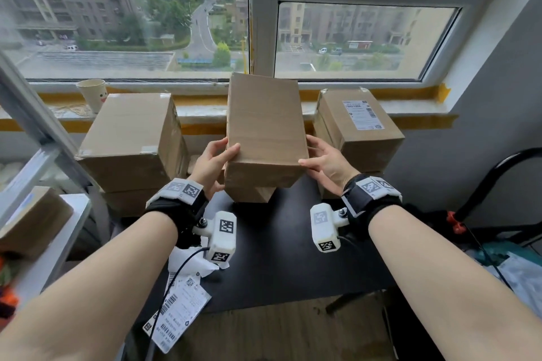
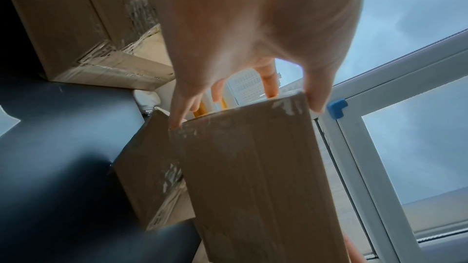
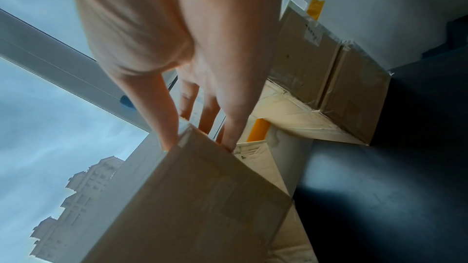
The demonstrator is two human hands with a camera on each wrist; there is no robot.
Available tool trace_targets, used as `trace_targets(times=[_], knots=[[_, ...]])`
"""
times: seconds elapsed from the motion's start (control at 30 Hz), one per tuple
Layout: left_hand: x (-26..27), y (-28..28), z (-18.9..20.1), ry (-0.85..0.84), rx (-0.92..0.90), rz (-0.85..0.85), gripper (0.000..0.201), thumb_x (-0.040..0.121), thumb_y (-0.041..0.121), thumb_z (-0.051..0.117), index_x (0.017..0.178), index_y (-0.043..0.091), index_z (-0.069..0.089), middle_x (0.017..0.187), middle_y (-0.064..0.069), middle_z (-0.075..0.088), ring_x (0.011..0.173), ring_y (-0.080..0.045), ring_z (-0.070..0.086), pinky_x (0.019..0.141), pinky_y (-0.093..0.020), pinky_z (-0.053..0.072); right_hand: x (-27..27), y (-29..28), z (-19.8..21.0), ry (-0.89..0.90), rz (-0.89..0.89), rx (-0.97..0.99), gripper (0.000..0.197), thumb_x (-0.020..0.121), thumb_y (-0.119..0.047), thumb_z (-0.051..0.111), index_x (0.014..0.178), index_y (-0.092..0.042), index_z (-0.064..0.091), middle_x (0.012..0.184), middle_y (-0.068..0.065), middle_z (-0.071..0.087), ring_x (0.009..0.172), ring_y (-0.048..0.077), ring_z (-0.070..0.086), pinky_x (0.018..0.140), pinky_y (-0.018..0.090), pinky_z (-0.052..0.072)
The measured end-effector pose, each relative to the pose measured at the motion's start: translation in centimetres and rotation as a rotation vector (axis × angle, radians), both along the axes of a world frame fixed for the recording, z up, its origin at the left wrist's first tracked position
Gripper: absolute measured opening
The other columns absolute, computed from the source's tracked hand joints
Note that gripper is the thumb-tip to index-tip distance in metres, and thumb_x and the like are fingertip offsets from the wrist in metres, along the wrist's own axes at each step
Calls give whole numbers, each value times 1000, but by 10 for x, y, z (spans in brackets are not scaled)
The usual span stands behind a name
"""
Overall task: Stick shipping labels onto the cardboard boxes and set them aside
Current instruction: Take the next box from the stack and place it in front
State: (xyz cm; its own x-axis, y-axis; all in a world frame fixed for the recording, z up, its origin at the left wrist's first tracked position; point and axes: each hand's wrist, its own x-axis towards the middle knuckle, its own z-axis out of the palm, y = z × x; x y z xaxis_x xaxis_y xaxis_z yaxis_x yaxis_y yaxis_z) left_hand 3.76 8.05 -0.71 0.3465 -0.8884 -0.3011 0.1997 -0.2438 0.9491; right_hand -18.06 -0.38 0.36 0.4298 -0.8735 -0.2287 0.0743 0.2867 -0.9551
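Observation:
A plain brown cardboard box (image 1: 264, 132) with no label on its top is held up in the middle of the head view. My left hand (image 1: 217, 160) grips its near left corner, thumb on top. My right hand (image 1: 321, 158) grips the near right corner the same way. The left wrist view shows my left hand (image 2: 253, 87) at the box (image 2: 253, 177) edge, and the right wrist view shows my right hand (image 3: 202, 125) on the box (image 3: 202, 197) corner. Another box (image 1: 249, 195) lies just under the held one. A strip of printed shipping labels (image 1: 176, 313) hangs over the table's near left edge.
A black table (image 1: 278, 252) carries a stack of plain boxes (image 1: 129, 138) at left and a stack at right whose top box (image 1: 366, 149) bears a label (image 1: 362, 114). A paper cup (image 1: 92, 94) stands on the windowsill. A shelf with a box (image 1: 32, 223) stands far left.

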Motion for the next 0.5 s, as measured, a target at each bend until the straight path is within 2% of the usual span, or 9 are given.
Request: trace_targets(times=[0.07, 0.13, 0.23, 0.3, 0.33, 0.37, 0.4, 0.43, 0.5], knots=[[-3, -3, -1, 18, 14, -6, 50, 83, 45, 64, 129, 36, 44, 119, 3, 58, 96, -24, 60, 73, -39, 53, -3, -3, -2, 5, -14, 9, 66, 84, 21, 46, 141, -10, 36, 122, 12, 54, 104, 22, 56, 80, 26, 52], [-6, -7, -5, 8, 18, -21, 55, 80, 47, 67, 129, 39, 43, 123, 1, 58, 102, -26, 60, 80, -43, 53, -6, -6, -6, 0, -34, 20, 65, 84, 21, 44, 140, -9, 37, 118, 10, 56, 104, 23, 56, 83, 28, 50], [-10, -10, -8, -13, 59, -76, 70, 74, 54, 68, 135, 45, 37, 133, 6, 53, 120, -21, 52, 89, -43, 48, -11, -8, -12, -4, -53, 44, 66, 82, 22, 42, 140, -10, 38, 114, 8, 58, 98, 22, 58, 77, 25, 50], [-14, -13, -9, -30, 91, -125, 76, 71, 63, 64, 138, 49, 31, 138, 12, 46, 126, -18, 43, 99, -49, 38, -13, -10, -17, 8, -55, 65, 67, 81, 21, 41, 139, -13, 39, 109, 9, 58, 89, 19, 58, 71, 24, 48], [-15, -13, -7, -26, 102, -139, 72, 77, 63, 59, 140, 48, 27, 137, 14, 43, 125, -16, 40, 97, -47, 38, -13, -11, -20, 26, -53, 78, 67, 82, 19, 40, 139, -15, 39, 104, 9, 59, 82, 18, 57, 68, 23, 46], [-16, -12, -7, -15, 111, -142, 67, 83, 60, 54, 142, 47, 25, 133, 13, 41, 122, -15, 40, 89, -41, 41, -12, -12, -22, 38, -51, 91, 65, 82, 16, 41, 138, -18, 41, 98, 9, 60, 76, 16, 56, 66, 23, 45], [-17, -12, -7, -7, 111, -136, 65, 85, 58, 52, 142, 46, 25, 132, 12, 42, 119, -16, 42, 80, -37, 45, -12, -13, -24, 49, -50, 96, 60, 84, 11, 43, 136, -19, 42, 94, 7, 61, 75, 16, 55, 66, 23, 44], [-16, -13, -8, 0, 106, -128, 66, 82, 59, 55, 140, 46, 28, 133, 11, 45, 120, -18, 46, 75, -35, 47, -11, -13, -25, 49, -54, 98, 54, 86, 6, 47, 135, -18, 44, 95, 6, 63, 78, 15, 57, 68, 23, 45], [-15, -15, -10, -6, 99, -112, 74, 68, 64, 65, 134, 49, 35, 134, 6, 50, 121, -22, 51, 91, -46, 48, -9, -14, -25, 55, -55, 99, 46, 88, -7, 55, 133, -15, 48, 107, 5, 65, 87, 15, 59, 71, 24, 46]])
